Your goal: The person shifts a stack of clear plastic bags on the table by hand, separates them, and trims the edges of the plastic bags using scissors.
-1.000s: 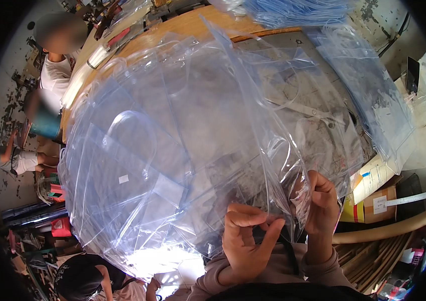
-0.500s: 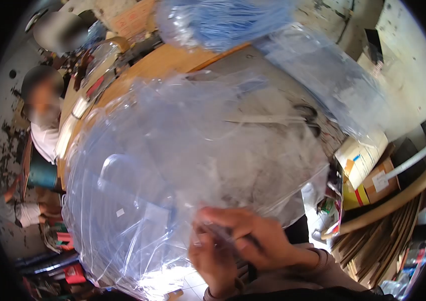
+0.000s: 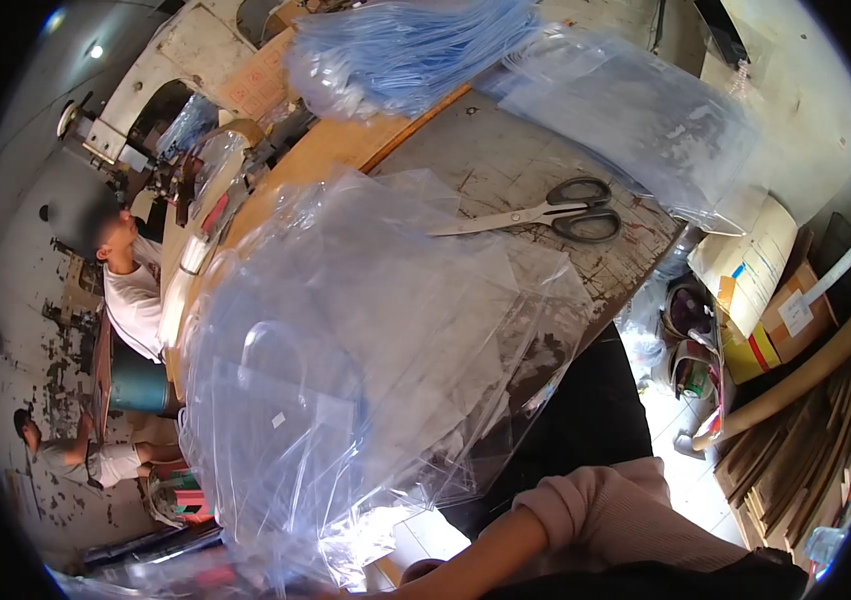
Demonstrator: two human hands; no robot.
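Observation:
Both of my hands are out of sight below the bottom edge. Only my right forearm [image 3: 500, 550], with its pink sleeve [image 3: 595, 505] pushed up, reaches leftward along the bottom. In front of me a large heap of clear plastic bags [image 3: 345, 300] spreads over the table; a looped handle and a small white label show on it. Scissors [image 3: 545, 214] with black handles lie on the worn tabletop [image 3: 465, 155], their blades partly by the plastic. What my hands hold, if anything, cannot be seen.
A stack of bluish clear plastic [image 3: 415, 50] and flat clear sheets [image 3: 635, 110] lie at the back. Cardboard boxes [image 3: 800, 310] and thin strips [image 3: 785, 470] stand at right. One person [image 3: 135, 285] sits at the left; another person [image 3: 75, 455] is farther off.
My two hands, close together over the plastic's near edge before, have dropped down and left out of view. The camera view has shifted, and the scissors now show sharply.

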